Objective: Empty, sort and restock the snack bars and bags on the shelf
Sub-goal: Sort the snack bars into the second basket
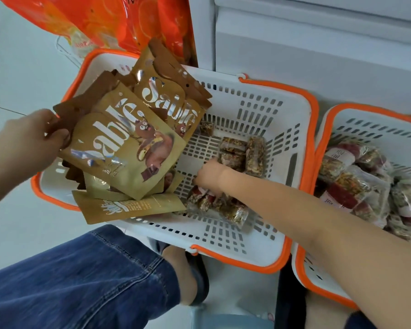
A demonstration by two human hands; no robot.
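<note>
Left hand: pinches fanned Sablé pouches by top edges; light, slick, floppy.
Right hand: fingers curled onto snack bars; grip unclear; crumbly, take mid-length.

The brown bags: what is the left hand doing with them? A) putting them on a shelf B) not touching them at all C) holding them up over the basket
C: the left hand grips the brown bags by one edge, lifted above the basket.

Snack bags in left grip
</note>
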